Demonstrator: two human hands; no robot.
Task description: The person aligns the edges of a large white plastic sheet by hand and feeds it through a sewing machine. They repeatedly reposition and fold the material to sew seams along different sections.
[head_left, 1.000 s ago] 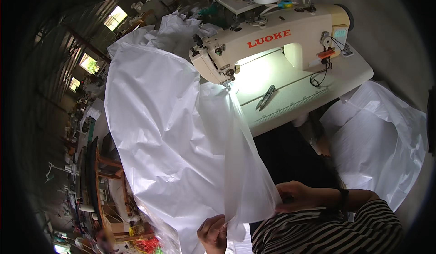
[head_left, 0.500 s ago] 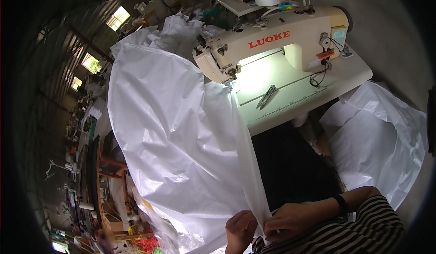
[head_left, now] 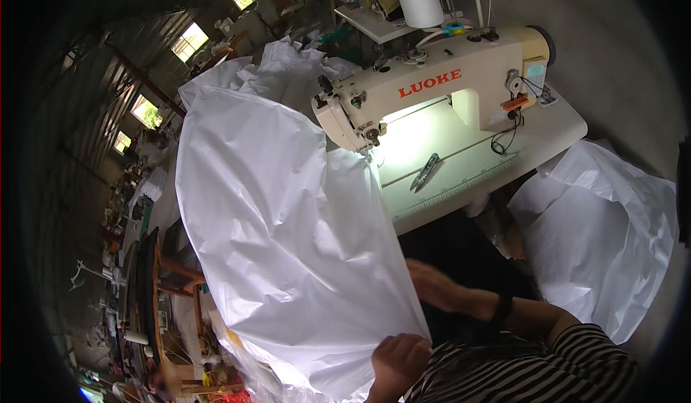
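Observation:
A large white sheet of thin, slightly shiny plastic-like material (head_left: pixel 288 252) hangs from the sewing machine (head_left: pixel 432 79) down toward me. Its right edge runs under the needle area at the machine's head. At the lower corner of that edge, my left hand (head_left: pixel 400 360) is closed on the sheet with bent fingers. My right hand (head_left: pixel 439 288), with a dark band on the wrist, is higher along the same edge. Motion smears it and the sheet's edge meets its fingertips, so its grip is unclear. Small thread snips (head_left: pixel 425 172) lie on the lit machine bed.
More white material (head_left: pixel 597 237) is heaped at the right, below the machine table (head_left: pixel 554 133). Behind the machine's head lies another crumpled white pile (head_left: pixel 281 68). A white thread cone (head_left: pixel 420 5) stands at the back. A wooden frame (head_left: pixel 191 280) and clutter are at the left.
My right hand has moved up along the sheet's edge, away from my left hand. My left hand has shifted slightly right, and the folded edge now lies flatter.

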